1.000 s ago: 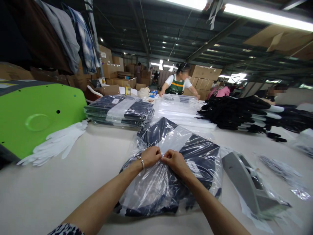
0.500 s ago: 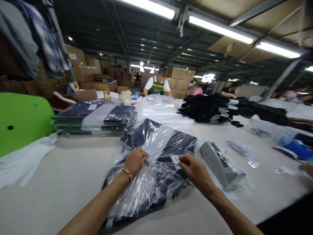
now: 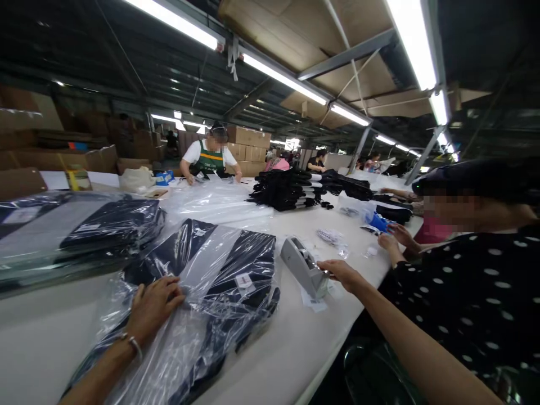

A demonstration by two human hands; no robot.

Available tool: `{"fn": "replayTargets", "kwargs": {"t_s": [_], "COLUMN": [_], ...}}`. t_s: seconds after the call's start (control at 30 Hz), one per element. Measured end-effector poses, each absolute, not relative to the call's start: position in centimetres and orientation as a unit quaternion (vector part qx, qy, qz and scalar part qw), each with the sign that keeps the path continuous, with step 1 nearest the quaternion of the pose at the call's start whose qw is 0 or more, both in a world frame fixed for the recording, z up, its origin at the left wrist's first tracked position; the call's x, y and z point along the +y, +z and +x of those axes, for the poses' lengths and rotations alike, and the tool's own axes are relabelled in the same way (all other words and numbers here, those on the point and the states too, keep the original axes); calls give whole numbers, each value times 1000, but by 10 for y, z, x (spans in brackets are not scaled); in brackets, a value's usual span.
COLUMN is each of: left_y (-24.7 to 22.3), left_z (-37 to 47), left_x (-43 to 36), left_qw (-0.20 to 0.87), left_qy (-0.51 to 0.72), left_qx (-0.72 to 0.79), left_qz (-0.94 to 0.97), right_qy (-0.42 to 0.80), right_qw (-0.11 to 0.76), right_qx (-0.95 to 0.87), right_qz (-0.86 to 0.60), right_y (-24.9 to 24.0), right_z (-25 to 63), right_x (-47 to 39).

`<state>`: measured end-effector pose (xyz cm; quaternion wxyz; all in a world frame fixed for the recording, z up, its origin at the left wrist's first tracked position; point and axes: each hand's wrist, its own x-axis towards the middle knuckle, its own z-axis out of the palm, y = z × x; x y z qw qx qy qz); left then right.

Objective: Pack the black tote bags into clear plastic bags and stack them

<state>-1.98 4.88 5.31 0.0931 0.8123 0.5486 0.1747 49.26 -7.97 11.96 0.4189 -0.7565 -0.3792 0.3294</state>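
Note:
A dark folded garment [image 3: 244,253] with a pale grey band lies in a clear plastic bag [image 3: 169,349] on the table before me. My left hand [image 3: 154,309] rests on the bag near the band, fingers stretched over the plastic. A small white label [image 3: 244,283] shows on the garment's right part. To the right stands a grey tape dispenser [image 3: 301,270]. My right hand [image 3: 343,274] is at its front end, fingertips pinched together at the tape's cutting edge; the strip of tape itself is hard to make out.
Bagged garments [image 3: 84,225] are stacked at left. Clear plastic bags [image 3: 219,202] and a pile of black garments [image 3: 287,188] lie farther back. A co-worker in a dotted top [image 3: 476,287] is close on my right; another in a green apron [image 3: 211,160] stands across the table [image 3: 270,360].
My right hand has left the bag's label area and reached right to the tape dispenser. My left hand stays on the bag, its fingers more spread. The view has turned right.

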Motion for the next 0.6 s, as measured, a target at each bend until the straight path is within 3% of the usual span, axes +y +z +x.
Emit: {"fn": "replayTargets", "kwargs": {"t_s": [0.37,0.6], "left_y": [54,61], "left_z": [-21,-16], "left_x": [51,41], "left_qw": [138,148], "left_qy": [181,217], "left_qx": [555,566], "left_qz": [800,781], "right_qy": [277,325], "right_qw": [496,395], "right_qx": [-384,-364], "right_qz": [-728,-778], "right_y": [132,94], "right_z": [488,480], "right_x": [-106,-144]}}
